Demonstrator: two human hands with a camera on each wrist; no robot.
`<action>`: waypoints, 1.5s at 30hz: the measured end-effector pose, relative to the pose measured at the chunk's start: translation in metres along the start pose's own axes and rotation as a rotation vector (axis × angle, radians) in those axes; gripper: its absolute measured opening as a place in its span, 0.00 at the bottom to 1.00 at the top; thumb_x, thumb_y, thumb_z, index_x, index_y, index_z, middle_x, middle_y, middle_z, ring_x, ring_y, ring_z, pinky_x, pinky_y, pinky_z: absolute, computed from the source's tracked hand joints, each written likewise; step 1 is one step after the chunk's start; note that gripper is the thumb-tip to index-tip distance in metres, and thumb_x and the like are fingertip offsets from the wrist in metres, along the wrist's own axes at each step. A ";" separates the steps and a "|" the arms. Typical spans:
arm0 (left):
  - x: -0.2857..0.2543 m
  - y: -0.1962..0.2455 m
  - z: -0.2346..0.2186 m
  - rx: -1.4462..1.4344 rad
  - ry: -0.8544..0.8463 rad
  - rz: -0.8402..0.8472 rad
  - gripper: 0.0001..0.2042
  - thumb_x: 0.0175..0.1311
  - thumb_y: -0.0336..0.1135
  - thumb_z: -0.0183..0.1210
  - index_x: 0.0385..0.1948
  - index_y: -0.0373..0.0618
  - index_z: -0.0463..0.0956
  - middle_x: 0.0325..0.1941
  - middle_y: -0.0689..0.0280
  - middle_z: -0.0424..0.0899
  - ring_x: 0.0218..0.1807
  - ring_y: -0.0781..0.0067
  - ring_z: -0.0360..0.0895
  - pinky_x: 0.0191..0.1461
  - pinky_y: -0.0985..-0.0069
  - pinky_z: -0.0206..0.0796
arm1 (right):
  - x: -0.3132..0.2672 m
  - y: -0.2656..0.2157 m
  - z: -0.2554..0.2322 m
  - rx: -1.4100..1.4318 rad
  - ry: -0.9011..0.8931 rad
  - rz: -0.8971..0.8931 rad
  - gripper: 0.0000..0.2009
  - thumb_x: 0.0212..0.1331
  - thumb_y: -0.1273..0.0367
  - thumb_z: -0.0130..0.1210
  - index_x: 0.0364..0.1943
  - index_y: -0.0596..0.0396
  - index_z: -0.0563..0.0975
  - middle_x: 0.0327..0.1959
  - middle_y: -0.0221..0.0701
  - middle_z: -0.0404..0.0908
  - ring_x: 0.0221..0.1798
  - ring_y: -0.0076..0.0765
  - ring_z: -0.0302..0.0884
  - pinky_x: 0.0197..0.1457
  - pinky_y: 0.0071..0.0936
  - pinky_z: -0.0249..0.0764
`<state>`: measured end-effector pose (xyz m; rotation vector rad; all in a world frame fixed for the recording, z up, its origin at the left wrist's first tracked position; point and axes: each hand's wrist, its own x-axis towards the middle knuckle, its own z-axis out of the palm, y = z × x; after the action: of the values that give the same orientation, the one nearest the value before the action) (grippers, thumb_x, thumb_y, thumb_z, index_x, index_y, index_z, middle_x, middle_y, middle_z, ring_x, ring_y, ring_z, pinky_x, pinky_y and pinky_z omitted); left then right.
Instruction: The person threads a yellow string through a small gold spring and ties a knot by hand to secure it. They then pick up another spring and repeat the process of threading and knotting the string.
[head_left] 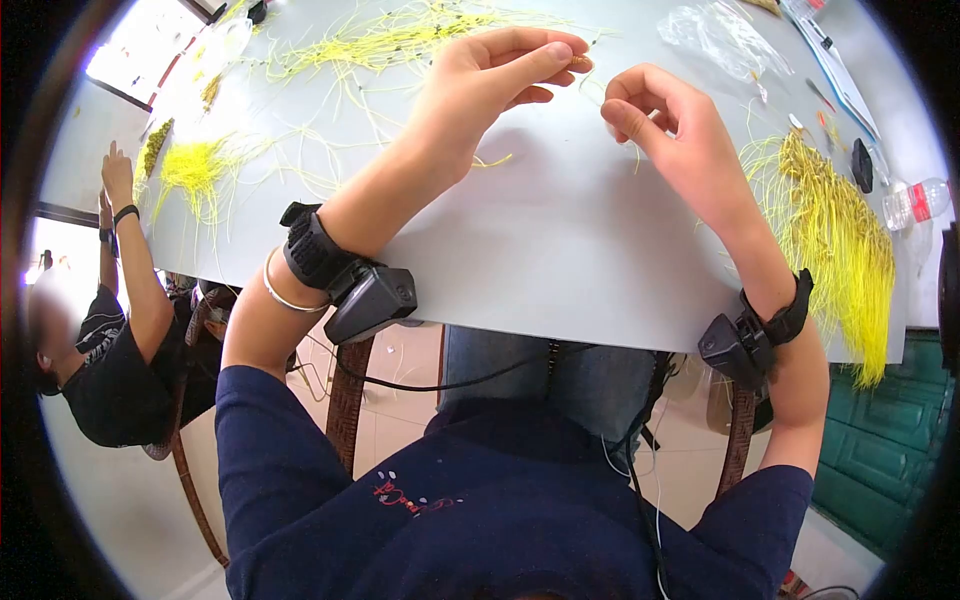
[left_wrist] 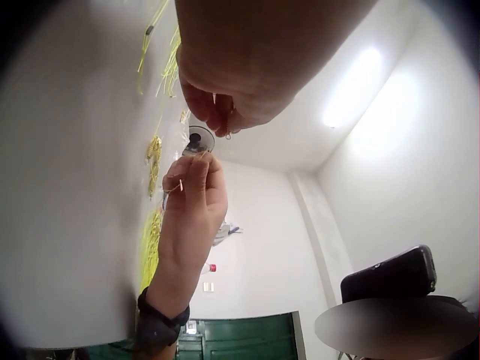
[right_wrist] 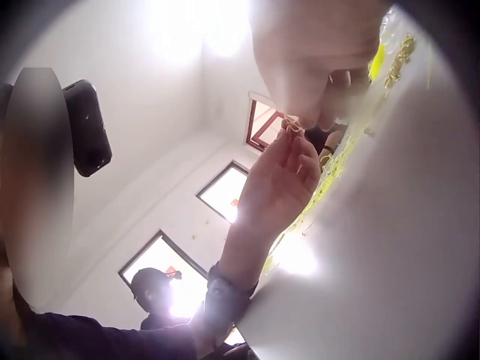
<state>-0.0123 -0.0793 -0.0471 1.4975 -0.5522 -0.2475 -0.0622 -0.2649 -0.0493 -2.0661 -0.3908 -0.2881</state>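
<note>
My left hand (head_left: 480,85) is raised over the table and pinches a small gold-coloured piece (head_left: 579,62) between thumb and fingertips. A tiny loop (left_wrist: 229,136) pokes out below those fingertips in the left wrist view. To its right, my right hand (head_left: 668,115) has its fingers curled and pinches a thin yellow thread (head_left: 637,158). The two hands are a short gap apart. Part of the thread is hidden inside the right fingers. The gold piece is too small to make out its exact kind.
Loose yellow threads (head_left: 400,45) spread across the back of the grey table (head_left: 560,270). A thick yellow bundle with gold-coloured tops (head_left: 835,230) hangs over the right edge. Nearby are a clear plastic bag (head_left: 725,40) and a bottle (head_left: 915,203). Another person (head_left: 110,350) sits at left.
</note>
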 end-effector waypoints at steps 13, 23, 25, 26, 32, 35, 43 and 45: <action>-0.001 -0.001 0.001 0.023 -0.025 0.016 0.16 0.62 0.42 0.53 0.46 0.41 0.74 0.43 0.64 0.79 0.45 0.79 0.73 0.50 0.82 0.65 | 0.002 0.000 -0.007 0.326 -0.066 0.232 0.09 0.58 0.65 0.53 0.32 0.58 0.75 0.22 0.22 0.74 0.26 0.15 0.66 0.32 0.14 0.62; -0.003 -0.004 0.007 -0.009 -0.060 -0.042 0.17 0.61 0.39 0.55 0.48 0.40 0.71 0.43 0.66 0.78 0.45 0.79 0.74 0.47 0.82 0.65 | 0.001 0.004 0.001 0.356 0.013 0.177 0.08 0.57 0.66 0.54 0.32 0.57 0.75 0.22 0.24 0.75 0.26 0.14 0.67 0.30 0.13 0.62; -0.003 -0.004 0.007 -0.029 -0.044 -0.038 0.14 0.61 0.38 0.55 0.44 0.41 0.73 0.41 0.67 0.78 0.44 0.79 0.74 0.47 0.83 0.65 | 0.000 0.004 0.002 0.383 0.004 0.140 0.07 0.57 0.67 0.54 0.34 0.57 0.74 0.23 0.24 0.75 0.27 0.15 0.68 0.30 0.14 0.62; -0.003 -0.004 0.007 -0.029 -0.044 -0.039 0.14 0.61 0.38 0.55 0.44 0.41 0.73 0.41 0.67 0.78 0.44 0.79 0.74 0.47 0.83 0.65 | 0.000 0.003 0.003 0.383 0.004 0.142 0.07 0.57 0.67 0.54 0.34 0.57 0.74 0.23 0.24 0.75 0.27 0.15 0.68 0.30 0.14 0.62; -0.004 -0.004 0.006 0.081 -0.076 0.014 0.11 0.58 0.41 0.58 0.35 0.45 0.74 0.36 0.70 0.78 0.41 0.83 0.73 0.41 0.84 0.62 | -0.001 0.000 0.005 0.241 0.037 0.021 0.06 0.57 0.69 0.54 0.35 0.56 0.74 0.23 0.24 0.75 0.27 0.15 0.68 0.31 0.14 0.64; -0.005 -0.002 0.007 0.192 -0.038 0.055 0.11 0.57 0.42 0.59 0.34 0.45 0.75 0.34 0.72 0.78 0.38 0.85 0.71 0.40 0.84 0.60 | -0.002 -0.001 0.005 0.240 0.029 0.030 0.06 0.57 0.70 0.54 0.35 0.57 0.74 0.24 0.24 0.75 0.27 0.15 0.68 0.31 0.14 0.65; -0.004 -0.004 0.008 0.157 -0.029 0.086 0.11 0.57 0.43 0.58 0.31 0.45 0.76 0.30 0.73 0.77 0.34 0.88 0.68 0.37 0.85 0.58 | -0.002 -0.004 0.006 0.241 -0.009 0.003 0.04 0.57 0.71 0.54 0.32 0.59 0.75 0.23 0.23 0.74 0.26 0.14 0.66 0.30 0.12 0.64; -0.004 -0.004 0.007 0.171 -0.031 0.075 0.11 0.57 0.43 0.58 0.31 0.45 0.76 0.30 0.73 0.77 0.33 0.87 0.68 0.36 0.85 0.58 | -0.003 -0.005 0.006 0.230 -0.008 0.010 0.04 0.57 0.72 0.53 0.31 0.58 0.74 0.22 0.23 0.73 0.25 0.14 0.66 0.29 0.12 0.63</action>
<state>-0.0181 -0.0835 -0.0516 1.6368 -0.6663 -0.1683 -0.0668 -0.2578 -0.0492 -1.8434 -0.3995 -0.2179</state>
